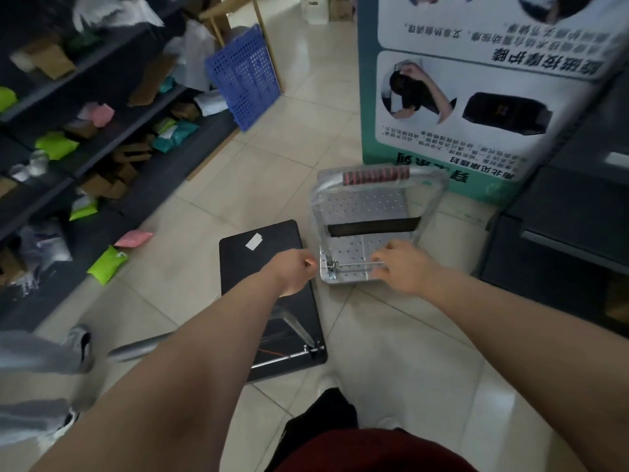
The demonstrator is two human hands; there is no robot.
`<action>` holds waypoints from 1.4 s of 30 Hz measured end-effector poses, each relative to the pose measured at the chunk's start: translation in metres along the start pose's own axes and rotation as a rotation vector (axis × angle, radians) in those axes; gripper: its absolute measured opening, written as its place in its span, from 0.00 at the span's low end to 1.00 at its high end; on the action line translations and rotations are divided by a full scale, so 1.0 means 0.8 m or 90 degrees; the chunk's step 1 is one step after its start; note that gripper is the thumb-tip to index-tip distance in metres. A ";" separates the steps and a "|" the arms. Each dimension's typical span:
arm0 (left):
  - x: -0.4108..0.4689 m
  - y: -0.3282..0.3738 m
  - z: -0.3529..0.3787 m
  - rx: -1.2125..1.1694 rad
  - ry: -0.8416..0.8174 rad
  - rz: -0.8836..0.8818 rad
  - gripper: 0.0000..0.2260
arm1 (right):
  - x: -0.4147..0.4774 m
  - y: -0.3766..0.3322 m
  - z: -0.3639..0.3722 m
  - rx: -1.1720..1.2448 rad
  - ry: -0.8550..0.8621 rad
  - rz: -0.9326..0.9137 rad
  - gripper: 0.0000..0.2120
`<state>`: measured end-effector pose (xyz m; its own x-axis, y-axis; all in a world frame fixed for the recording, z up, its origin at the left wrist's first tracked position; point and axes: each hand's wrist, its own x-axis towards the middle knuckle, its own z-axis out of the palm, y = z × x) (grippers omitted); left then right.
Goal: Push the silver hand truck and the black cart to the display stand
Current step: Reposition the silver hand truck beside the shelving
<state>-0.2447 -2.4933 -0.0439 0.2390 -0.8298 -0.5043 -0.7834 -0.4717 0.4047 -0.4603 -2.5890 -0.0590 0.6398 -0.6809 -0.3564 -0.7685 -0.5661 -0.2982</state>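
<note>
The silver hand truck stands on the tiled floor, its perforated deck touching the base of the teal and white display stand. Its upright handle has a red and black grip. My right hand rests with spread fingers on the deck's near edge, over a thin metal rod. The black cart lies just left of the hand truck, its grey handle folded low at the near end and partly hidden by my arm. My left hand is a closed fist above the cart's right edge, with nothing visible in it.
Dark shelves full of parcels line the left, with a pink parcel and a green parcel on the floor. A blue crate leans at the shelf end. Black cabinets stand on the right. Another person's shoes are at lower left.
</note>
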 end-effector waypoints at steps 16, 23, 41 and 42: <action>0.221 0.087 -0.092 0.103 0.135 0.052 0.26 | 0.167 0.112 -0.099 -0.063 0.140 0.107 0.20; 0.276 0.090 -0.096 0.139 0.056 0.031 0.28 | 0.213 0.144 -0.110 -0.016 0.076 0.143 0.22; 0.305 0.093 -0.059 0.184 -0.086 0.040 0.19 | 0.228 0.182 -0.091 0.025 0.010 0.155 0.19; 0.302 0.097 -0.054 0.183 -0.091 0.034 0.19 | 0.222 0.183 -0.088 0.031 0.015 0.151 0.19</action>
<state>-0.2229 -2.7432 -0.1014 0.1261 -0.7915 -0.5980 -0.9273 -0.3082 0.2124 -0.4593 -2.8250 -0.1035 0.4414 -0.8028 -0.4008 -0.8957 -0.3672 -0.2507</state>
